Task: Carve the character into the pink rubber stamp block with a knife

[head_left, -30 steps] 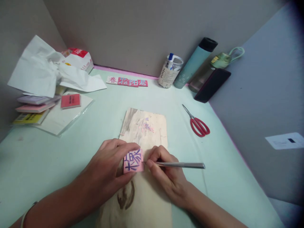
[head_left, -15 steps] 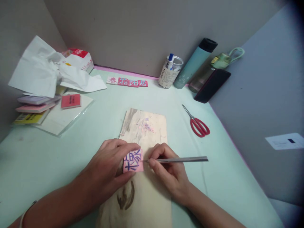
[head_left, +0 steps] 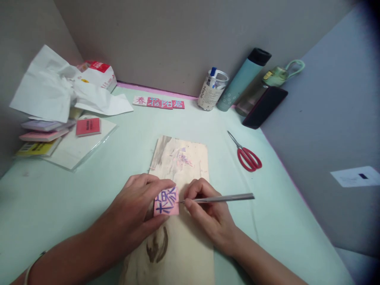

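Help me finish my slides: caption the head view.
Over a wooden board, the left hand holds a pink block, the right hand a slim metal tool.

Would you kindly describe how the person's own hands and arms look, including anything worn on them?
The left hand and right hand are ungloved. No sleeve shows on the left forearm or right forearm. A thin, pale band with a small dark part crosses the left one.
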`<state>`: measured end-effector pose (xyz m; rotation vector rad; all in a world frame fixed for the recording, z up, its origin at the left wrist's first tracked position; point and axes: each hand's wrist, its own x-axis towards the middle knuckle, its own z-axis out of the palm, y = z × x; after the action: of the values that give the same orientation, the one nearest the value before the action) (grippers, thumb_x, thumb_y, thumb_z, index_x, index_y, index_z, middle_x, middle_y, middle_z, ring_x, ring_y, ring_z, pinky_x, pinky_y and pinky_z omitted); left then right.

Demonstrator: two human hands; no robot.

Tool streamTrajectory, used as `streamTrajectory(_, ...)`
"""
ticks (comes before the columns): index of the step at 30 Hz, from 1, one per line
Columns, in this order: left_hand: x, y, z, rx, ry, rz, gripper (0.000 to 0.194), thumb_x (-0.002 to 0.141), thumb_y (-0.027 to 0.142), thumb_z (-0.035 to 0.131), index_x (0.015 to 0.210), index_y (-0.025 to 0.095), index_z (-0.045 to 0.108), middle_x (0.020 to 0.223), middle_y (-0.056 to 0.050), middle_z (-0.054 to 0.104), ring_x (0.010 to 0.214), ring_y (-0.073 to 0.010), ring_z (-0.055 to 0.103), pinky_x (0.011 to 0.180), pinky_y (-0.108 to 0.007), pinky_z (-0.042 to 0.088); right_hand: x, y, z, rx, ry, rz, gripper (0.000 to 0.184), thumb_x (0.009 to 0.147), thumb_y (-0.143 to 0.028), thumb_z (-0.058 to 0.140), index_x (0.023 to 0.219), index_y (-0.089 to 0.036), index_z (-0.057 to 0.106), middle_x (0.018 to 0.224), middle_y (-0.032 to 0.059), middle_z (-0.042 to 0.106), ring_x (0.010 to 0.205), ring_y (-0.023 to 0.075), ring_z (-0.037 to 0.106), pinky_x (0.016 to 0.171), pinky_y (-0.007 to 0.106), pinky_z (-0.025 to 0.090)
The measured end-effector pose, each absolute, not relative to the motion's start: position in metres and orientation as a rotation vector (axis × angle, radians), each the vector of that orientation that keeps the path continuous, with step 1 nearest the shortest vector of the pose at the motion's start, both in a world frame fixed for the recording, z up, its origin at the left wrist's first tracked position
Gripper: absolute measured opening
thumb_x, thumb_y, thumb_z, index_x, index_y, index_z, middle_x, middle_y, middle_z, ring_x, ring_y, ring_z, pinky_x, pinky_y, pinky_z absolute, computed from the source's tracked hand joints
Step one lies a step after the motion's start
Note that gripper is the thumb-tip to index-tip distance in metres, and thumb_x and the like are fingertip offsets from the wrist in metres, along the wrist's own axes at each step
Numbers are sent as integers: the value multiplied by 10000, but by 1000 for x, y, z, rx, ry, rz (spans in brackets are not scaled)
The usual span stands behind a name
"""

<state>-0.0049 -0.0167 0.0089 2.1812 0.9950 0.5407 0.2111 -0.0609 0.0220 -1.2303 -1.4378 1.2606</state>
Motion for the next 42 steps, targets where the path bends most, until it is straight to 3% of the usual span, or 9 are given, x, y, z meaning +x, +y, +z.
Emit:
streamTrajectory(18, -5, -17, 6, 2148, 995, 601, 383, 928, 308, 632, 1305, 334, 576, 1188, -29, 621, 1127, -282, 538, 941, -387, 447, 214, -63, 18, -1233, -1629, 1141, 124, 992, -212, 497, 873, -232, 465, 806, -16, 505, 706, 150, 453, 621, 297, 356)
streamTrajectory(31, -7, -16, 6, 2178, 992, 570, 393, 938, 301, 600, 1329, 324, 566, 1197, -41, 623, 1117, -284, 549, 949, -408, 462, 212, -63, 18, -1266, -1608, 1067, 186, 970, -216, 509, 806, -235, 421, 729, -35, 453, 632, 138, 386, 566, 287, 306)
streamTrajectory(37, -7, -17, 4, 2198, 991, 592, 433, 908, 286, 658, 1326, 333, 558, 1188, -23, 627, 1105, -276, 545, 936, -391, 454, 215, -61, 20, -1232, -1384, 1163, 152, 975, -259, 587, 837, -219, 537, 749, -30, 514, 660, 128, 442, 597, 258, 367)
streamTrajectory(42, -4, -16, 4, 2218, 942, 684, 458, 878, 337, 751, 1288, 296, 551, 1199, -22, 639, 1130, -278, 538, 955, -391, 414, 217, -63, 19, -1244, -1340, 1140, 111, 1011, -309, 596, 983, -237, 677, 746, -22, 619, 677, 124, 551, 623, 239, 426)
